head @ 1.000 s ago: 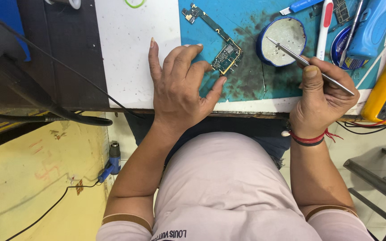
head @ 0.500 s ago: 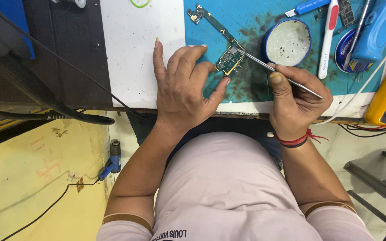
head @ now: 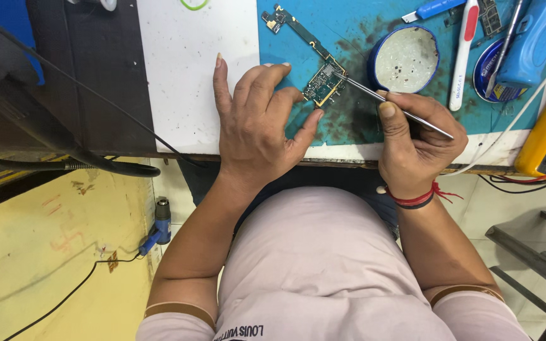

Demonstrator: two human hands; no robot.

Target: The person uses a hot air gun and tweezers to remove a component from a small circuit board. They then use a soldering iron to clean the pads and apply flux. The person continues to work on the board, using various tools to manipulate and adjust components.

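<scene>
Already your left hand (head: 257, 129) pins the narrow green phone circuit board (head: 323, 82) to the stained blue work mat (head: 349, 38) with bent fingertips, while your right hand (head: 415, 145) pinches thin metal tweezers (head: 390, 104), tips touching the board's wide end, so the probing looks underway, not finished.

Right hand (head: 415, 142) now sits just beside the circuit board (head: 325, 83), having left the round blue tin (head: 404, 58). Tweezers (head: 390, 107) tip, formerly over the tin, now touches the board's right edge. Left hand (head: 257, 123) fingers curl closer, fingertips pressing the board's left side.
</scene>
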